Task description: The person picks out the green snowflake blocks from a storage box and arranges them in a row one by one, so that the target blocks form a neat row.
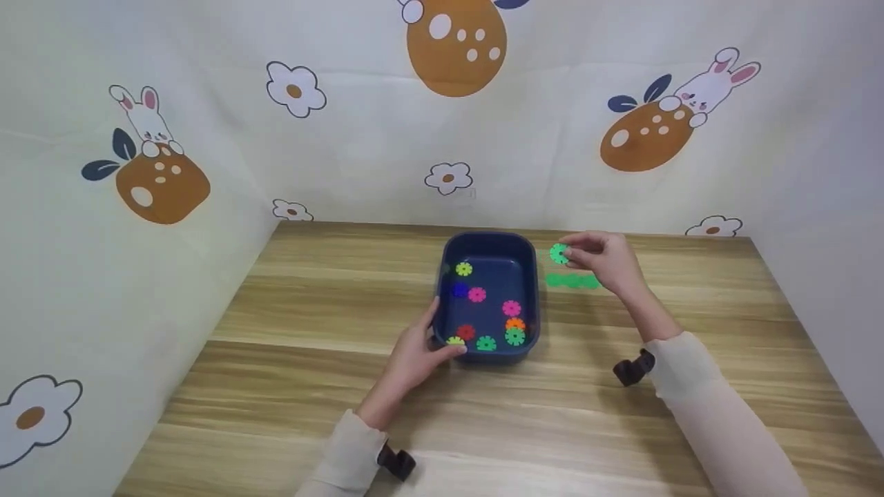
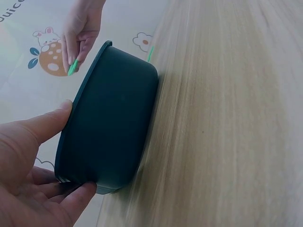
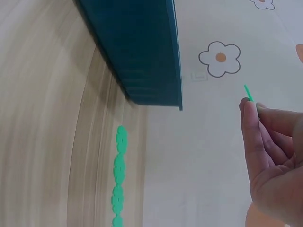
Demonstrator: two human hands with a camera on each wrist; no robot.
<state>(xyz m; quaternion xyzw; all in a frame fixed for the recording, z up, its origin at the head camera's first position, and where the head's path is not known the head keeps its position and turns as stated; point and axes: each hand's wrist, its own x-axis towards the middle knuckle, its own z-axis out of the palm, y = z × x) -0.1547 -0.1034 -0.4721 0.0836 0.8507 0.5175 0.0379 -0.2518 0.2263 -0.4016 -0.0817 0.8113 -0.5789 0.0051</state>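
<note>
My right hand (image 1: pixel 608 262) pinches a green notched plastic disc (image 1: pixel 558 253) between thumb and fingers, above the table to the right of a dark blue bin (image 1: pixel 488 355). Edge-on, the same disc (image 3: pixel 248 92) shows in the right wrist view. My left hand (image 1: pixel 414 352) grips the bin at its near left corner, thumb at the rim and fingers along the side (image 2: pixel 71 189). In the bin lie several discs: pink (image 1: pixel 511 308), orange (image 1: pixel 515 324), red (image 1: pixel 466 332), blue, yellow and green. Below my right hand, a row of joined green discs (image 3: pixel 118 168) lies on the table.
The wood-grain table (image 1: pixel 276 386) meets a pale curtain (image 1: pixel 359 152) printed with rabbits, flowers and orange fruit at its back and sides. Each sleeve has a black strap mount (image 1: pixel 632 369) at the wrist.
</note>
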